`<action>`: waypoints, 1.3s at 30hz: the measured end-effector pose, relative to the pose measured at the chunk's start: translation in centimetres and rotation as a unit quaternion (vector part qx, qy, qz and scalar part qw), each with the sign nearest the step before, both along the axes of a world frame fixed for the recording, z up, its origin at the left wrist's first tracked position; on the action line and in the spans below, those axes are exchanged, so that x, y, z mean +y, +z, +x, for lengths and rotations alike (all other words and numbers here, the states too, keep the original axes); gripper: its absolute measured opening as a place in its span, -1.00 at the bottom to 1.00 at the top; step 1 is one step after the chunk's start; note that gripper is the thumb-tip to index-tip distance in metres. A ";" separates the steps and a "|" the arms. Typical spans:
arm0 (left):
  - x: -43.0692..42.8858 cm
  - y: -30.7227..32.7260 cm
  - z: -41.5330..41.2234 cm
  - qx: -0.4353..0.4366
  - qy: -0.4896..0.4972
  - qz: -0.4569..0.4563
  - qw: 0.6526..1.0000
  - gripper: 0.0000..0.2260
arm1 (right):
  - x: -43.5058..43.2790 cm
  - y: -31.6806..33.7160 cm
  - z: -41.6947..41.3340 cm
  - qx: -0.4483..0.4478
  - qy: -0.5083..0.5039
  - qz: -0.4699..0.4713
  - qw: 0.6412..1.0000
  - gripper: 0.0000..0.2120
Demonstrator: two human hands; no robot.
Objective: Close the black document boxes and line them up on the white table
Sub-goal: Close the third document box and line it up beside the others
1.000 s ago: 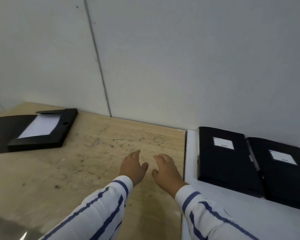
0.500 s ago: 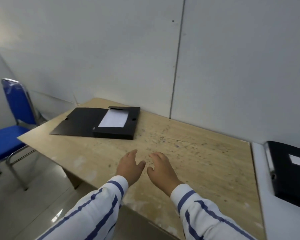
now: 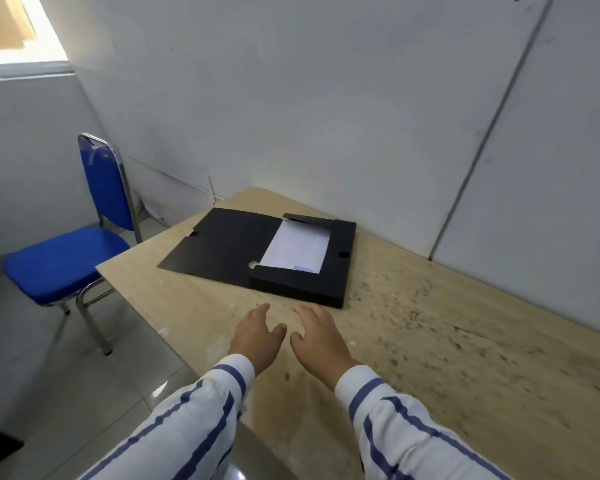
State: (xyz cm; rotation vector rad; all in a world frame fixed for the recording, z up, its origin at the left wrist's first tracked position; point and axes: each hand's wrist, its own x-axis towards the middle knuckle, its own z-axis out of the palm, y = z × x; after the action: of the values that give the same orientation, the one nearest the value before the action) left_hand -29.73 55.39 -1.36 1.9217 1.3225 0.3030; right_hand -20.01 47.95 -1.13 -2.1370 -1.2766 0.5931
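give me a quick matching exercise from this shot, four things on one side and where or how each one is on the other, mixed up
Things:
1. black document box
2. white paper
3. blue chair
4. left hand

States or places:
A. on the tiled floor, left of the wooden table
B. empty, fingers spread, above the table near the box
C. open, lid flap laid flat to the left
D. lying inside the box

Pairs: 1-C, 2-D, 3-A, 4-B

Looks like a plain little office room: bare grey panel walls [image 3: 326,98], tiled floor [image 3: 32,358], a worn wooden table [image 3: 430,341] with an open black document box [image 3: 298,289] of papers, and a blue padded metal-frame chair [image 3: 66,265].
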 end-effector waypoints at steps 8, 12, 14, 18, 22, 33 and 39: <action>9.2 -1.9 2.2 -0.038 0.112 -0.107 0.987 -0.49 | 9.3 -1.8 3.7 -0.022 0.037 -0.068 0.997 -0.52; 13.2 -2.9 3.2 -0.059 0.133 -0.149 0.978 -0.46 | 12.1 -3.1 5.2 -0.026 0.026 -0.089 0.995 -0.52; 15.0 -3.2 3.6 -0.073 0.146 -0.177 0.971 -0.45 | 13.3 -3.8 5.7 -0.034 0.013 -0.099 0.994 -0.50; 18.3 -4.0 4.2 -0.120 0.214 -0.237 0.940 -0.50 | 15.0 -4.9 6.2 -0.053 -0.016 -0.115 0.992 -0.50; 21.4 -4.9 4.3 -0.169 0.300 -0.285 0.894 -0.52 | 16.0 -6.3 6.3 -0.076 -0.012 -0.131 0.988 -0.49; 25.7 -5.2 3.3 -0.333 0.325 -0.276 0.841 -0.70 | 15.9 -8.1 6.3 -0.107 -0.005 -0.149 0.983 -0.48; 24.8 0.7 4.8 -0.396 0.143 -0.135 0.897 -0.77 | 15.9 -7.7 6.1 -0.095 -0.028 -0.124 0.987 -0.49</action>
State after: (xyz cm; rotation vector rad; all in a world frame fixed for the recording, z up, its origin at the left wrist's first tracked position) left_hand -24.97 80.16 -0.64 1.1492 0.9984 0.8917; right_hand -13.95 63.80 -8.86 -2.4773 -1.2947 0.5594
